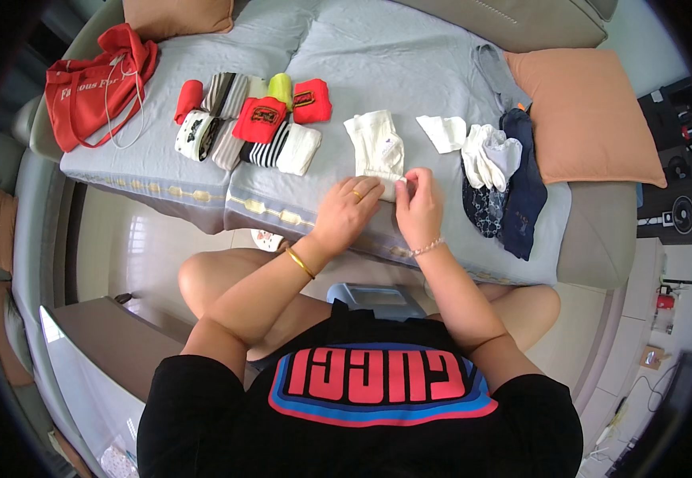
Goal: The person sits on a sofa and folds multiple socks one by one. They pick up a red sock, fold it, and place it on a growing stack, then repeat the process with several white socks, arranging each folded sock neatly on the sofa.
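Observation:
A pair of cream-white socks (377,140) lies flat on the bed-like sofa cover, its near end folded up into a thick band. My left hand (349,206) rests on the left end of that fold, with its thumb hidden from view. At the other end, my right hand (420,206) pinches the near right corner between thumb and forefinger. Right of these lie a small white sock (443,132), a bunch of white socks (489,158), a dark patterned garment (482,206) and a navy garment (524,185).
Several rolled socks, including a red bundle (259,119) and a striped bundle (265,145), sit on the light blue sofa cover (376,54) to the left. Beyond them stands a red drawstring bag (92,89). An orange cushion (585,116) leans at right. Below is a blue plastic stool (376,299).

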`<state>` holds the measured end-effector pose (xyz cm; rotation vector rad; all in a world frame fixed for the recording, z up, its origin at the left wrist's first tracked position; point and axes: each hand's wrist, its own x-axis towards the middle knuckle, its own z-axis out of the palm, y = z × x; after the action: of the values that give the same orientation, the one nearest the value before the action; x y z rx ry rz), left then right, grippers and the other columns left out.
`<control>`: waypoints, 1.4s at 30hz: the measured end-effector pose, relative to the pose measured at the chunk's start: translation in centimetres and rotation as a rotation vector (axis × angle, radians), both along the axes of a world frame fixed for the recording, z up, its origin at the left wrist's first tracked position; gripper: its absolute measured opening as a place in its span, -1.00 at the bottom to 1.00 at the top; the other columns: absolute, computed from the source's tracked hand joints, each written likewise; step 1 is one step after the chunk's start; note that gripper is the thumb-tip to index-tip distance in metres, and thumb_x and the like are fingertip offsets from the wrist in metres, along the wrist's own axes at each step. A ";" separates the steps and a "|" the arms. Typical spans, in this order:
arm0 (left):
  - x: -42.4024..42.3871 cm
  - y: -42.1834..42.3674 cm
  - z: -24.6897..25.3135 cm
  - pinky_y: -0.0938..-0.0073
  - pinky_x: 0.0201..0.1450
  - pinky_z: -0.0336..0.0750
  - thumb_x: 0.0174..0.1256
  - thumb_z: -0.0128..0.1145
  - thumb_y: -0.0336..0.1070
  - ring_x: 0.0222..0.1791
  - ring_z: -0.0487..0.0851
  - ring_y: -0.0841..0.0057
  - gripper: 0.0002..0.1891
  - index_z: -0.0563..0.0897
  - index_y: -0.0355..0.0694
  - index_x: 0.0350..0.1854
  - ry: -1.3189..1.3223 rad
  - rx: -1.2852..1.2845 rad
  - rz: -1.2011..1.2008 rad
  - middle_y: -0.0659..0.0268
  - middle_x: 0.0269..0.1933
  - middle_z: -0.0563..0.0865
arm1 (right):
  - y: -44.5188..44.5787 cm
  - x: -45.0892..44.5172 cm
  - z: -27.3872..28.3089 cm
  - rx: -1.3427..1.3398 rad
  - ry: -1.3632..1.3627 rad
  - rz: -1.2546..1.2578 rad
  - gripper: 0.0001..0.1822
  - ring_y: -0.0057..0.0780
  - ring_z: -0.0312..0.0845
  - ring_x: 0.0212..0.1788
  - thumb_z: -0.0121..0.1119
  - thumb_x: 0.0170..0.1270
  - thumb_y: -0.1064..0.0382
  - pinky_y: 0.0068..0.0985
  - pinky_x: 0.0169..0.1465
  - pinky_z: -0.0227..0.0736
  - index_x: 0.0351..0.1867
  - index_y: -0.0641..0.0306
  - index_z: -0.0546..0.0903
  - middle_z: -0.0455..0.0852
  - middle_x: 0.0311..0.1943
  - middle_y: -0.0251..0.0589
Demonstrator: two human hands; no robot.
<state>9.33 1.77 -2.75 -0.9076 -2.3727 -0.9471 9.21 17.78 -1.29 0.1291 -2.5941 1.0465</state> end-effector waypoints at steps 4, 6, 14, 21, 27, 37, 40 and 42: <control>0.3 -0.3 -0.9 0.27 0.14 0.38 0.07 0.16 -0.40 0.17 0.48 0.23 -0.60 0.54 -0.30 0.03 -0.044 -0.029 -0.020 0.15 0.15 0.55 | -0.1 1.5 0.6 0.154 0.187 0.305 -0.48 0.00 0.35 0.16 0.18 0.20 0.28 -0.08 0.16 0.24 0.17 0.35 0.33 0.43 0.14 0.07; 0.5 -0.3 -0.8 0.27 0.12 0.39 0.08 0.17 -0.43 0.16 0.49 0.21 -0.59 0.54 -0.28 0.05 -0.048 -0.043 0.011 0.16 0.15 0.55 | 0.1 2.0 -0.9 0.296 0.026 0.427 -0.32 0.03 0.20 0.34 0.18 0.20 0.25 -0.09 0.33 0.13 0.34 0.35 0.21 0.27 0.32 0.06; -0.8 -0.1 0.0 0.27 0.07 0.39 0.07 0.16 -0.48 0.05 0.52 0.21 -0.65 0.56 -0.26 -0.02 -0.122 -0.017 0.059 0.19 0.07 0.59 | 1.4 0.7 -2.5 0.200 0.161 0.321 -0.43 -0.03 0.30 0.28 0.19 0.08 0.43 -0.10 0.29 0.21 0.20 0.35 0.36 0.45 0.19 0.02; -1.2 -0.1 0.1 0.26 -0.06 0.40 0.09 0.17 -0.46 -0.15 0.54 0.17 -0.76 0.56 -0.25 -0.15 -0.217 0.098 0.088 0.18 -0.24 0.65 | 1.4 -0.1 -1.7 0.040 0.126 0.272 -0.68 -0.21 0.60 -0.08 0.22 0.00 0.51 -0.30 0.08 0.44 -0.15 0.29 0.50 0.66 -0.16 -0.13; -0.1 0.4 -0.1 0.26 -0.14 0.36 0.14 0.21 -0.36 -0.28 0.52 0.22 -0.78 0.52 -0.24 -0.18 -0.312 0.202 0.205 0.19 -0.38 0.61 | 1.3 0.1 -2.4 -0.388 -0.042 0.146 -0.75 -0.42 0.65 -0.38 0.27 0.12 0.41 -0.53 -0.26 0.49 -0.18 0.29 0.50 0.69 -0.38 -0.17; -0.6 1.0 0.3 0.31 -0.16 0.35 0.08 0.24 -0.37 -0.25 0.51 0.32 -0.71 0.49 -0.23 -0.15 -0.231 0.113 0.368 0.25 -0.34 0.54 | 0.6 -0.7 -0.9 -0.232 -0.135 0.006 -0.82 -0.51 0.52 -0.55 0.31 0.08 0.38 -0.57 -0.42 0.42 -0.36 0.33 0.51 0.64 -0.45 -0.20; -0.9 0.3 0.7 0.32 -0.03 0.36 0.05 0.23 -0.39 -0.07 0.53 0.34 -0.70 0.53 -0.21 -0.12 0.147 -0.049 0.141 0.25 -0.17 0.61 | 0.7 -1.4 -0.5 -0.256 -0.178 0.036 -0.83 -0.51 0.49 -0.57 0.33 0.06 0.37 -0.57 -0.44 0.41 -0.39 0.33 0.54 0.63 -0.45 -0.21; -0.4 0.5 1.1 0.33 0.02 0.36 0.06 0.21 -0.41 -0.01 0.54 0.34 -0.70 0.54 -0.20 -0.11 0.035 -0.053 0.086 0.26 -0.10 0.62 | 1.5 -2.0 -0.7 -0.411 -0.319 0.066 -0.82 -0.50 0.50 -0.58 0.35 0.03 0.36 -0.57 -0.44 0.42 -0.38 0.32 0.57 0.63 -0.43 -0.20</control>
<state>8.96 2.22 -1.61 -0.8281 -2.3966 -0.8318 7.22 19.30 -1.97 -0.0591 -2.5861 1.7209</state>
